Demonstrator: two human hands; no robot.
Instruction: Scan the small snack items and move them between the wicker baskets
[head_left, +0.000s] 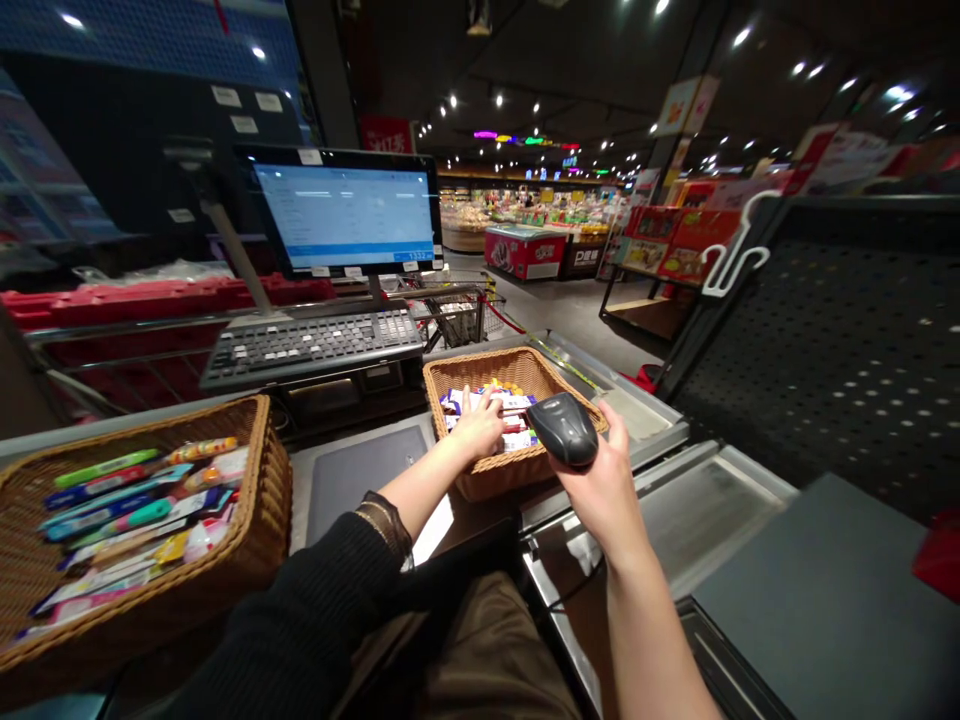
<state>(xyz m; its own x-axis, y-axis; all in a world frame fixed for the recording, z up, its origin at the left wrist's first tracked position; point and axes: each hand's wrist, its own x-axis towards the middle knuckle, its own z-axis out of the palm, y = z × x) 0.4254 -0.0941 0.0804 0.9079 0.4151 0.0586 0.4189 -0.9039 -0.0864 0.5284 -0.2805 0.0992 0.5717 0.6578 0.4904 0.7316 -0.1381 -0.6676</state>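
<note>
My right hand (604, 490) is wrapped around a black handheld barcode scanner (564, 428), its head pointing left over the near right side of a wicker basket (536, 362). Inside that basket lie several small packets (517, 440) in white, blue and red, with some yellow pieces at the back. Reaching in from the left, my left hand (481, 430) rests on the packets with its fingers apart. The undersides of those fingers are hidden, and I cannot see a packet lifted clear. Part of the basket's contents is covered by the scanner.
At left stands a larger wicker basket (259, 470) full of toothbrush packs and colourful slim items. A keyboard (315, 345) and a lit monitor (345, 215) are behind the counter. A grey flat panel (367, 480) lies between the baskets. A perforated black panel (840, 370) rises at right.
</note>
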